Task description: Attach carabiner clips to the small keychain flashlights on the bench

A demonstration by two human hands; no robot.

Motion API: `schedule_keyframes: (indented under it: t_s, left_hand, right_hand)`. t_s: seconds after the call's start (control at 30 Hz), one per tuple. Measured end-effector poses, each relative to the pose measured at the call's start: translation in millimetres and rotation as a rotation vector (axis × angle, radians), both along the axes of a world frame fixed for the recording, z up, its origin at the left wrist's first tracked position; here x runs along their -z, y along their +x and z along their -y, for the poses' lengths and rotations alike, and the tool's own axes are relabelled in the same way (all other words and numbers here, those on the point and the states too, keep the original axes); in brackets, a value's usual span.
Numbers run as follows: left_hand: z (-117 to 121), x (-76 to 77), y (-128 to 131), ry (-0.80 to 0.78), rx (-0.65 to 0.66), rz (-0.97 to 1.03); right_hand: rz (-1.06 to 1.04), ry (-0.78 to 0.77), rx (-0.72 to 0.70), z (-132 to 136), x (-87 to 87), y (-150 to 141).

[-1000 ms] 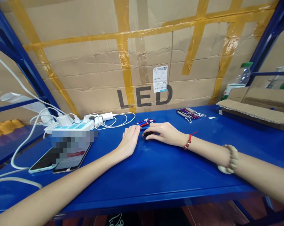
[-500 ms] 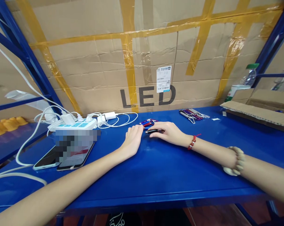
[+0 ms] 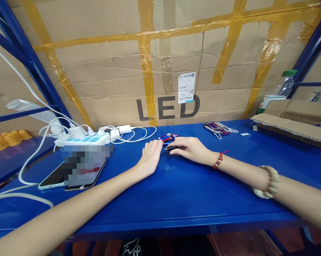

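Observation:
My right hand (image 3: pixel 194 149) is closed around a small black flashlight-like tube (image 3: pixel 171 148) with a metal-coloured tip, its tip pointing left just above the blue table (image 3: pixel 166 192). Close beside it, my left hand (image 3: pixel 150 156) rests with its fingers curled together. Its fingertips and thumb are hidden, so I cannot see what they hold, if anything. Just beyond both hands lies a loose group of small blue, red and purple tubes (image 3: pixel 167 138), partly covered by my right fingers.
Several similar tubes with carabiner clips (image 3: pixel 220 129) lie at the back right. An open cardboard box (image 3: pixel 290 126) and a green-capped bottle (image 3: pixel 277 90) stand farther right. On the left are a power strip (image 3: pixel 83 140), white cables and two phones (image 3: pixel 86 176). A large taped carton (image 3: pixel 118 81) forms the back.
Both hands keep nearly the same pose, the black tube still in the right one. The whole view has shifted slightly.

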State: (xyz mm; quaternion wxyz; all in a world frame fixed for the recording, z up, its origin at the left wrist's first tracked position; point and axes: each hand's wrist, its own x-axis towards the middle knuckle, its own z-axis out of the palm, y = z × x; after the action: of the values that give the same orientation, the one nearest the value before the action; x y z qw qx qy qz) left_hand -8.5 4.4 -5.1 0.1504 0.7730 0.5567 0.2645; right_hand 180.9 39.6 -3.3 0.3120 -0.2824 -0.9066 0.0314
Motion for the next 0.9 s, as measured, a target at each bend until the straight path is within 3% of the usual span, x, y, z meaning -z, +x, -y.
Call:
schedule_keyframes:
  t_s: [0.9]
  left_hand:
    - [1.0,-0.3,0.2,0.008,0.006,-0.010]
  right_hand:
    - [0.025,-0.038,0.013,0.8,0.1,-0.6]
